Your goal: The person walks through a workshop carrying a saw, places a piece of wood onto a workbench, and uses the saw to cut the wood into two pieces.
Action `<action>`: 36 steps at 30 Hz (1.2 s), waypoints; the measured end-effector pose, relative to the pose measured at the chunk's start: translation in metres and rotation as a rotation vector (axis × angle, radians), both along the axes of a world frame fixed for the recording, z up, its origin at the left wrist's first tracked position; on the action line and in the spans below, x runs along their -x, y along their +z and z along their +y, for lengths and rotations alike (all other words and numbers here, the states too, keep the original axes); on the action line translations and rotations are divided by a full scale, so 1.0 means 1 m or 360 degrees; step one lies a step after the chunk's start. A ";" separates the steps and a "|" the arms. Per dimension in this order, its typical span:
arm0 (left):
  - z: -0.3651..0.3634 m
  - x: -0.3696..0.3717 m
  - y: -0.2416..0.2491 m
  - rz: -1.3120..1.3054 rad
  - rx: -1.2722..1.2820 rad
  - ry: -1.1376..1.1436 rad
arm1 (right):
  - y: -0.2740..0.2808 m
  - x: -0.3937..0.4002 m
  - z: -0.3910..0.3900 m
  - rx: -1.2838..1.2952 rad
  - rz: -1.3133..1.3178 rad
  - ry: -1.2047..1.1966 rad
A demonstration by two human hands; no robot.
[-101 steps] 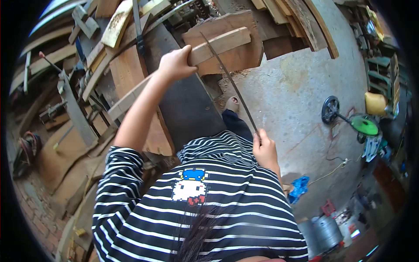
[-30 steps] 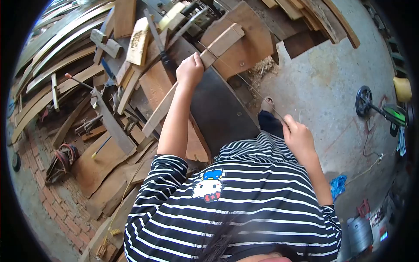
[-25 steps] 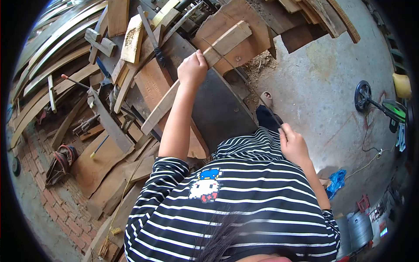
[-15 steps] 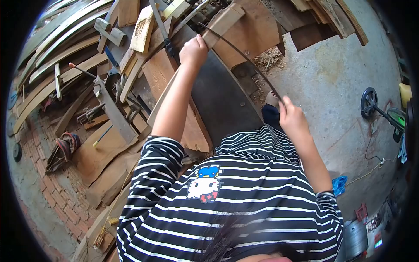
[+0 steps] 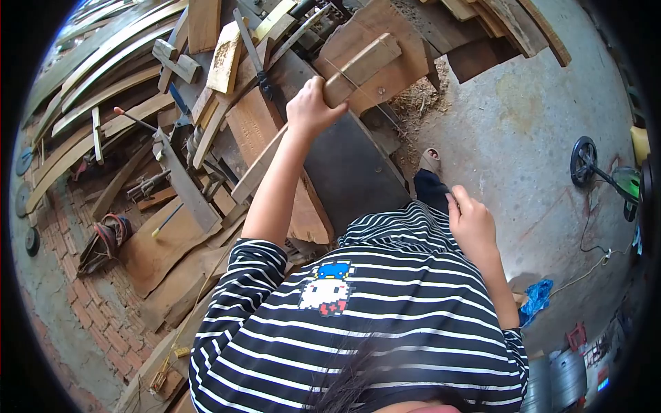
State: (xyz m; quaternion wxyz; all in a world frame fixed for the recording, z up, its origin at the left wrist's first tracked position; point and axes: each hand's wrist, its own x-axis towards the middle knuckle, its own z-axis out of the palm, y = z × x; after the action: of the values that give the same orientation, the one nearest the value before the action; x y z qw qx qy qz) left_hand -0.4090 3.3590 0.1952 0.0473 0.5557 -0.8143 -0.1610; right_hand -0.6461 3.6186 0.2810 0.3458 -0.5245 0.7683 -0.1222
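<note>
My left hand is closed around a long wooden bar, which slants across the dark flat machine surface. Over the bar's far part crosses a thin strip, its lower end near the edge of that surface. My right hand is off to the right, above the floor beside my leg. Its fingers are curled together, and what they hold, if anything, is too small to make out. A reddish-brown board lies along the left side of the dark surface, under my left forearm.
Long planks are piled at the left. A wide board lies beyond the bar, with wood shavings on the floor nearby. A black wheel on a shaft and a blue plastic bag are at the right.
The thin dark strip no longer visibly reaches my right hand and now shows shorter across the bar. My right hand has moved slightly down and right. My left hand still grips the bar, its thumb now out to the side.
</note>
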 end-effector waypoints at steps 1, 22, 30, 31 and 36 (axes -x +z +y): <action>0.002 0.000 -0.005 0.0000 0.0124 -0.0085 | -0.006 -0.003 0.006 -0.0006 -0.0042 -0.0006; -0.013 0.004 0.003 -0.0171 -0.0440 0.0021 | -0.013 -0.009 -0.007 -0.0065 -0.0146 -0.0016; -0.021 0.000 -0.002 -0.0059 -0.0539 0.0055 | -0.040 -0.025 -0.063 0.0139 -0.0238 0.0053; -0.022 -0.001 -0.004 -0.0038 -0.0551 0.0043 | -0.023 -0.015 -0.041 0.0014 -0.0235 0.0009; -0.028 -0.008 -0.011 -0.0023 -0.0563 -0.0056 | 0.003 -0.008 -0.010 -0.0134 -0.0265 -0.0039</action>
State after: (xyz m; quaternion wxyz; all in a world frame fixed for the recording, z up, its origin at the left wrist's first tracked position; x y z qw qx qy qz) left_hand -0.4014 3.3311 0.1842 -0.0599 0.5423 -0.7831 -0.2985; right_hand -0.6382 3.6083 0.2840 0.4286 -0.4882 0.7478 -0.1371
